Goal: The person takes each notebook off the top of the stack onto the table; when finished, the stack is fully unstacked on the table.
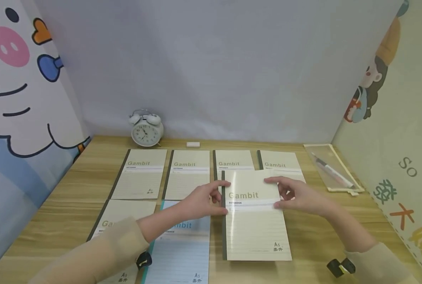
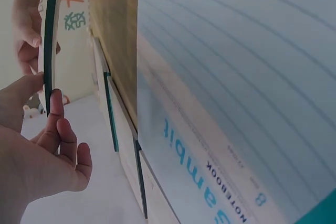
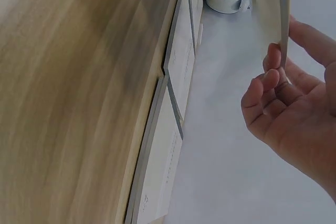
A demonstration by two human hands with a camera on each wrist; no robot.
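My left hand (image 1: 200,201): I pinch the dark-spined left edge of the cream notebook (image 1: 255,221), thumb on top and fingers beneath; the left wrist view shows the spine between thumb and fingers (image 2: 55,124).
My right hand (image 1: 297,195): I pinch the same notebook's right edge, thumb over the cover, fingers curled under it; the right wrist view shows the edge held at my fingertips (image 3: 273,72).
Held notebook: lifted above the desk (image 1: 324,232), in front of the alarm clock (image 1: 146,129) and to its right, its top edge overlapping two back-row notebooks.
Writing on it: "Gambit", a small line "NOTEBOOK" beneath, "A5" with two characters I cannot read near the bottom right corner.
Back row, in front of the clock: four cream notebooks, each printed "Gambit" — first (image 1: 140,173), second (image 1: 187,173), third (image 1: 234,161), fourth (image 1: 280,161).
Front row, nearer me than the clock: one cream notebook (image 1: 120,215) partly under my left sleeve, and one blue notebook (image 1: 182,252) reading "Gambit" and "NOTEBOOK" in blue.
Notebook count: seven, six cream and one blue.
Eraser (image 1: 193,144): one, white, just right of the clock.
Pencil pouch (image 1: 333,173): one, clear, far right of the clock, with pens inside.
Right wall (image 1: 409,169): the letters "So L" and coloured characters.
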